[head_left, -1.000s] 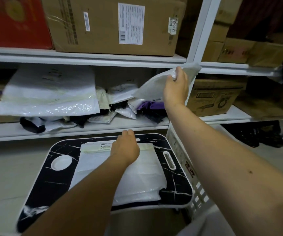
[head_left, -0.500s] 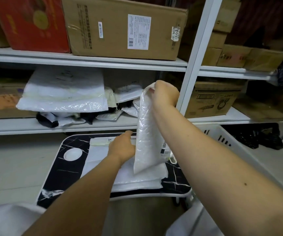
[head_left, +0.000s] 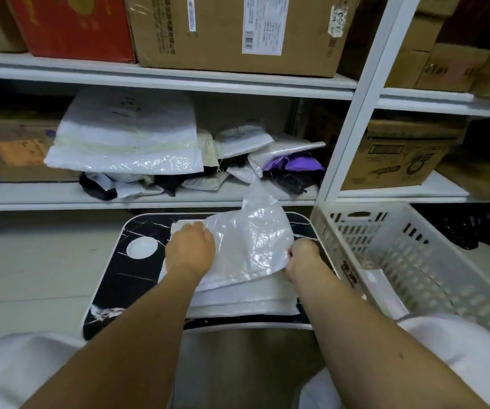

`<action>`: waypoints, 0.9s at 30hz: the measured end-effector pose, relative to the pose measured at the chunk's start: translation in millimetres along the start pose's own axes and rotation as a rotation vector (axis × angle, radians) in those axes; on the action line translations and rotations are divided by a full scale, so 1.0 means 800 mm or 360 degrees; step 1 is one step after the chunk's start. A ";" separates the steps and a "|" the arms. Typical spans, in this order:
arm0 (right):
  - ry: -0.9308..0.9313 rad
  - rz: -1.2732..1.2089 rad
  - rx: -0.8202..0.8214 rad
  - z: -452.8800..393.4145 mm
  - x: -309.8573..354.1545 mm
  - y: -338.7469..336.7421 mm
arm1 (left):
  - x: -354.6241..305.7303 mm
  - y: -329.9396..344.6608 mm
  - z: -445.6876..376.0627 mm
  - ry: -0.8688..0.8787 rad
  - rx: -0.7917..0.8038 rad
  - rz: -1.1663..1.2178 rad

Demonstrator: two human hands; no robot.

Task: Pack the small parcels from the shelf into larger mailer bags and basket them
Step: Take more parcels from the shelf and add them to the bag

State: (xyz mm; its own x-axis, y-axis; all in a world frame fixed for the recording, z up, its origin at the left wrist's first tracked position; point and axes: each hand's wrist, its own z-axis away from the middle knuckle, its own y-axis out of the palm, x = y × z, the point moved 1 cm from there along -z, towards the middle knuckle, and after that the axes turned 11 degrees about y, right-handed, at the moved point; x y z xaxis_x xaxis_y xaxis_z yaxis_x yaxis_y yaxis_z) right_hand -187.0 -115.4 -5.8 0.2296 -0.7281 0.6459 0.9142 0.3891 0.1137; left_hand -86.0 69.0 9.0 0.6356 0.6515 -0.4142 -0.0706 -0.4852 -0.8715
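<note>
left hand (head_left: 190, 252) fingers curled, gripping left edge of white mailer bag (head_left: 249, 246). right hand (head_left: 304, 258) fingers clamped on bag's right edge. bag lifted, crinkled, spans between both sets of fingers, above stack of flat mailers (head_left: 246, 299) on black marble-pattern lap table (head_left: 125, 278). small parcels (head_left: 267, 160) on shelf (head_left: 61, 199) beyond fingertips. white basket (head_left: 415, 255) just right of right hand.
</note>
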 end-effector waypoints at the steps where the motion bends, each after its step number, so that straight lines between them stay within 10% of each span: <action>1: 0.0079 0.0113 -0.0189 -0.014 -0.011 -0.011 | -0.002 0.011 0.002 0.0012 0.0101 -0.0057; 4: -0.0128 0.1051 -0.0644 -0.009 -0.038 -0.046 | -0.005 0.039 0.011 0.0046 0.0337 -0.0185; 7: -0.0249 0.0708 -0.1005 0.002 -0.045 -0.054 | -0.005 0.053 0.018 0.0118 0.0439 -0.0353; 9: -0.0685 0.1210 -0.1476 0.021 -0.044 -0.044 | -0.008 0.054 0.021 0.0149 0.0267 -0.0454; 14: -0.2170 0.2208 -0.0807 0.022 -0.064 0.009 | -0.005 0.075 0.021 0.0420 0.0035 -0.0508; 18: -0.1807 0.2634 -0.0352 -0.018 -0.098 0.000 | 0.011 0.112 0.035 0.0483 0.0319 -0.0596; 27: -0.1364 0.2728 -0.0289 -0.058 -0.135 -0.024 | 0.023 0.146 0.044 0.0477 0.0487 -0.0620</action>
State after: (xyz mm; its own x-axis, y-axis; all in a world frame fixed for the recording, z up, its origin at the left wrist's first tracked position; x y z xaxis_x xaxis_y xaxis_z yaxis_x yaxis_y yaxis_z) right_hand -213.7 -70.1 -112.7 0.6367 0.7625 0.1151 -0.0435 0.1846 -0.9819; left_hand -109.1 44.7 -109.9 0.8462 0.5328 0.0063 0.0217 -0.0227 -0.9995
